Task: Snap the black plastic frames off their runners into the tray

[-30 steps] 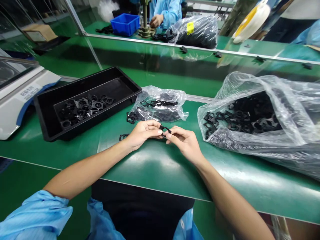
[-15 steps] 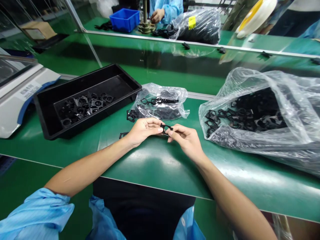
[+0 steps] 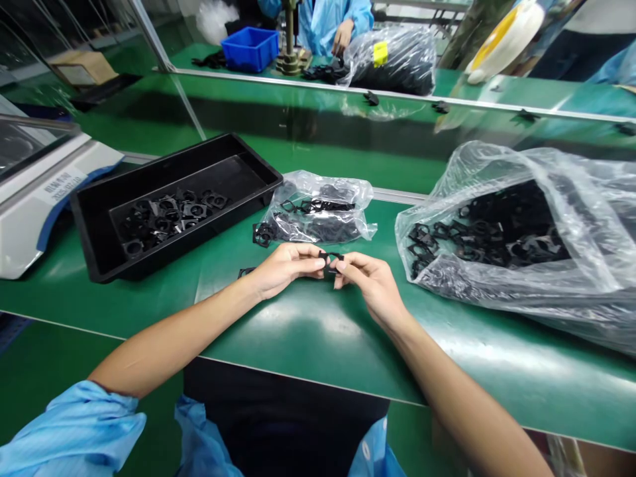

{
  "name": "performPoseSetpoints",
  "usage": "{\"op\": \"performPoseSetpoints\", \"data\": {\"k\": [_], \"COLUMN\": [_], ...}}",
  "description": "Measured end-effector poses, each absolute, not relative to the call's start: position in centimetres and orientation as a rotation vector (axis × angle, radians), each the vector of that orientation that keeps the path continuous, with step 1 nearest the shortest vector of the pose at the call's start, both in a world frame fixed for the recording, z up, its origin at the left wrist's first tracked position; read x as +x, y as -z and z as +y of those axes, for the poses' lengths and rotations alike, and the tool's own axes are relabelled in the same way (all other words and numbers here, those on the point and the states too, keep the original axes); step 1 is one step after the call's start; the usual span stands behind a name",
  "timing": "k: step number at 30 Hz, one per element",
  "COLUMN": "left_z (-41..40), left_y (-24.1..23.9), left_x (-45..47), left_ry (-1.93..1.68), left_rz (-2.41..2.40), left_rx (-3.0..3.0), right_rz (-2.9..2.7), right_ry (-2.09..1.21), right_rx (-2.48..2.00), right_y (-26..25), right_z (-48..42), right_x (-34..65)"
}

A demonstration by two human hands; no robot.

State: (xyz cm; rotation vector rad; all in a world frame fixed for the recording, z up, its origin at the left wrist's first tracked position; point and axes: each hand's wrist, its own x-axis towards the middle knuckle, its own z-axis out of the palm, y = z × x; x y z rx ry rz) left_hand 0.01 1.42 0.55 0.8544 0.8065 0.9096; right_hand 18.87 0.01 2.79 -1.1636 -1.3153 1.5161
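Note:
My left hand (image 3: 283, 268) and my right hand (image 3: 370, 281) meet over the green table (image 3: 308, 331), both pinching one small black plastic part (image 3: 330, 260) between their fingertips. Just behind my hands lies a small clear bag (image 3: 320, 212) of the same black parts, with a few spilling out at its left end (image 3: 261, 233). One loose black part (image 3: 244, 271) rests on the table beside my left wrist. A black tray (image 3: 169, 205) holding several finished-looking black parts sits to the left.
A large clear bag (image 3: 517, 232) full of black parts lies at the right. A white machine (image 3: 34, 192) stands at the far left. Across a glass divider (image 3: 318, 106), another person in a blue sleeve (image 3: 342, 20) works beside a blue bin (image 3: 251, 48).
My hands stay almost where they were, turning the small part slightly between the fingertips. The person across the divider has moved a hand to the right, toward a dark bag.

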Motion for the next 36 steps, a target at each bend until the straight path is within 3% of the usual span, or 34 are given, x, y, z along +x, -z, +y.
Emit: {"op": "performPoseSetpoints", "data": {"k": [15,19,27,36], "left_z": [0.7,0.9,1.4,1.2], "left_y": [-0.8,-0.7,-0.2,-0.2], "left_x": [0.2,0.0,-0.3,0.1], "left_ry": [-1.023,-1.02,-0.81,-0.889], "left_rz": [0.968,0.985,0.655,0.779], "left_rx": [1.299,1.395,0.927,0.948], "right_rz": [-1.525,-1.524,-1.344,-1.17], "right_ry": [-1.171,-1.249,-1.573,-1.615], "right_rx": [-1.238,-1.24,-1.108,-1.136], "right_y": [-2.3,-2.9,-3.3,-2.8], "right_z": [-0.1,-0.1,0.0,0.4], "right_x": [19.4,19.5,19.3,19.2]}}
